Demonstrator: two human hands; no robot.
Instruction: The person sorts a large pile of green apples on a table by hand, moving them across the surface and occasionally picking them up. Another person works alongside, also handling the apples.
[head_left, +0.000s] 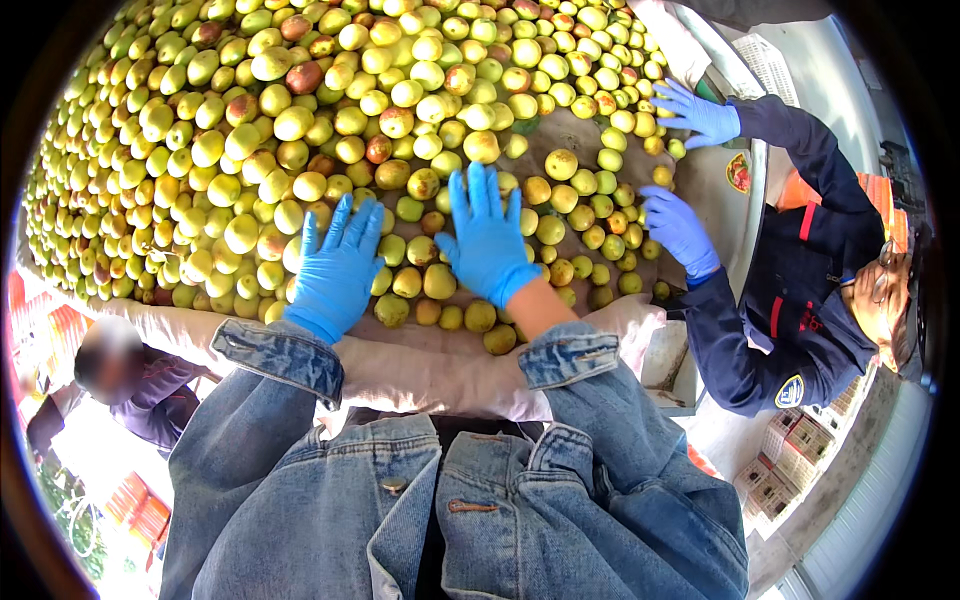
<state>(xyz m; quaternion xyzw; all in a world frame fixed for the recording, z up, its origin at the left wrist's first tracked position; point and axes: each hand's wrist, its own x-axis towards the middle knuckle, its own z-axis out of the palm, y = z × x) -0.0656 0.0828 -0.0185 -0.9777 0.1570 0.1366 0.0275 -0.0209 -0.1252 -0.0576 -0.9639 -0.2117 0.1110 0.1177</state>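
Yellow-green jujube-like fruits (242, 234), some blotched reddish brown, cover a cloth-lined sorting surface (568, 133). My left hand (335, 270), in a blue disposable glove, rests palm down on the fruits with its fingers spread. To its right my right hand (487, 238), gloved alike, lies palm down over fruits near the padded cloth edge (427, 371), its fingers somewhat apart. Neither hand grips a fruit. Between the two hands lie loose fruits, and what is beneath the palms is hidden.
At the right, a co-worker in a dark jacket (787, 300) holds two violet-gloved hands (697, 116) at the fruits' edge. Another person (154, 382) is at the lower left. Orange crates (139, 510) stand lower left; pale crates (787, 457) with printed sides lie lower right.
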